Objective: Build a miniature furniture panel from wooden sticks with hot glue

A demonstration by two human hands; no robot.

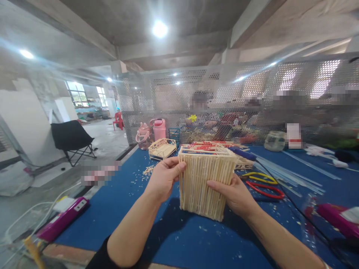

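Observation:
A box-like model built of pale wooden sticks (204,186) stands upright above the blue table, its slatted side facing me. My left hand (168,173) grips its upper left edge, thumb on the front. On the right side my right hand (231,190) holds it with the thumb across the slats and the fingers hidden behind. Just behind the model lie red-tipped sticks (207,145) and a blue glue gun (242,153). Right of my right hand are pliers with red and yellow handles (266,186).
A low stick tray (162,148) sits at the back left, near pink bottles (159,130). Clear glue sticks (288,173) lie on the right. Purple power strips (64,218) flank the blue table (117,220). People sit beyond a perforated metal screen (168,89).

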